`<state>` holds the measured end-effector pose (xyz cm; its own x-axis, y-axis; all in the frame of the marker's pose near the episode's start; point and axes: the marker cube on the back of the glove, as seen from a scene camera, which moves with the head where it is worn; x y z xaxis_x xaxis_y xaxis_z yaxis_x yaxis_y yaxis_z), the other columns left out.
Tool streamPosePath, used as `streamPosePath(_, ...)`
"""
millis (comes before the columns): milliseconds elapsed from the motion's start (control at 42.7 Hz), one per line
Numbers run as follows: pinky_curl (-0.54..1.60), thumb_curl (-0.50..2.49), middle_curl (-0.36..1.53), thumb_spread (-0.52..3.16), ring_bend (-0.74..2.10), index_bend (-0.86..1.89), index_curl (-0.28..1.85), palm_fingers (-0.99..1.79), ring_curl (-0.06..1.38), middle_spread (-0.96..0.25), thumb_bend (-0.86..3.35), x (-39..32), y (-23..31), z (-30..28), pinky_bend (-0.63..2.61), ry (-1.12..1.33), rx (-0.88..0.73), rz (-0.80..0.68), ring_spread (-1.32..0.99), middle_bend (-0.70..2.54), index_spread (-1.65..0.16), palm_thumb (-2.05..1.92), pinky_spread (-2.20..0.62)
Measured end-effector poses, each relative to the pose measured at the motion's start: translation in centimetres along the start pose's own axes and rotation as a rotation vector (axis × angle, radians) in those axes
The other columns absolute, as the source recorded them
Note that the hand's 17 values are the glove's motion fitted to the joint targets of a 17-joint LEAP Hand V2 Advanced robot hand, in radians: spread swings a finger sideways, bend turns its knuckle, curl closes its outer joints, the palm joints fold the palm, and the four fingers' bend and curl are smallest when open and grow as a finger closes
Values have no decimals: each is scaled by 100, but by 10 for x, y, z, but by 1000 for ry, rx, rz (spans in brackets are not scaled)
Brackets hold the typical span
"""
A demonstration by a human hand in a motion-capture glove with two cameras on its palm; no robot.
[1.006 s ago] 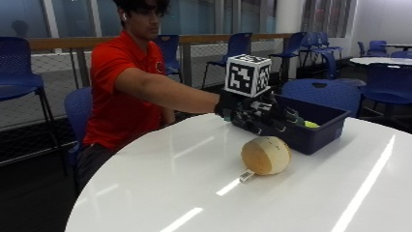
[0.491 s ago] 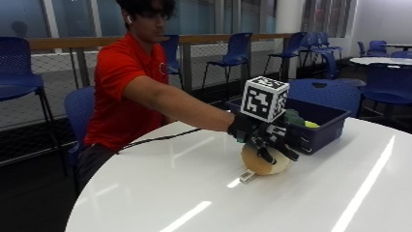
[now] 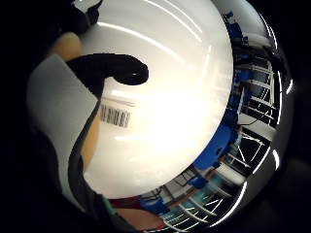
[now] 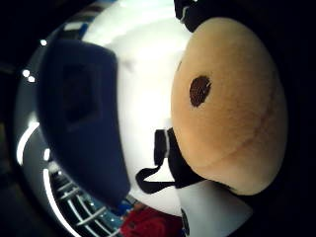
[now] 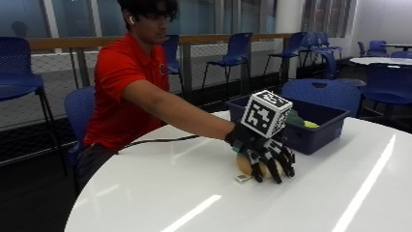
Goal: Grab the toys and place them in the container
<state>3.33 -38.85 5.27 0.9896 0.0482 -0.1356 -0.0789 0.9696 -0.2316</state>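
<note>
Since a moment ago the right hand (image 5: 267,154) has dropped onto the tan plush toy (image 5: 246,166) on the tabletop (image 5: 193,203), fingers (image 5: 278,166) curling round it. Grasping step; next, lift rightward and far into the blue container (image 5: 322,130).

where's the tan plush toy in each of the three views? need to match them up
Outside view: tan plush toy on the white table, under the gloved right hand, in front of the blue container.
Thumb side palm view: plush toy fills much of the picture, close to the palm.
Little finger side palm view: only a tan sliver beside its white tag.
Shared landmark: the white table.
</note>
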Motion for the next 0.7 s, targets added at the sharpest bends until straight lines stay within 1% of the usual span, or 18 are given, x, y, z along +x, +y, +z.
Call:
streamPosePath(164,33,31,29,123,62,18,24,48,37,-20,6,-2,3,1,97,-13,2,11,-24,26,-42,19,-18)
streamPosePath(211,33,33,31,125,65,16,24,57,37,-23,8,-2,4,1,98,-17,12,10,-29,29,-42,22,-24)
streamPosePath(351,34,38,34,132,74,13,23,71,40,-28,14,-8,7,4,99,-27,97,33,-38,35,-41,35,-35)
streamPosePath(398,36,42,35,126,78,13,22,82,41,-31,18,-11,8,5,104,-30,128,43,-42,37,-40,46,-37)
streamPosePath(445,36,45,36,121,80,14,22,84,42,-33,19,-13,9,6,104,-24,154,50,-44,39,-40,50,-38)
streamPosePath(515,39,50,39,112,85,18,23,101,44,-36,21,-15,11,6,107,-4,195,54,-47,46,-40,58,-39)
streamPosePath(561,39,53,40,107,86,18,24,101,45,-37,21,-16,13,6,108,3,215,55,-49,46,-40,61,-40)
streamPosePath(585,41,54,42,104,90,21,25,109,47,-38,21,-17,13,6,109,3,221,56,-49,49,-40,63,-40)
streamPosePath(702,43,60,47,92,96,24,28,109,52,-41,20,-18,17,6,108,-6,217,66,-51,54,-40,66,-40)
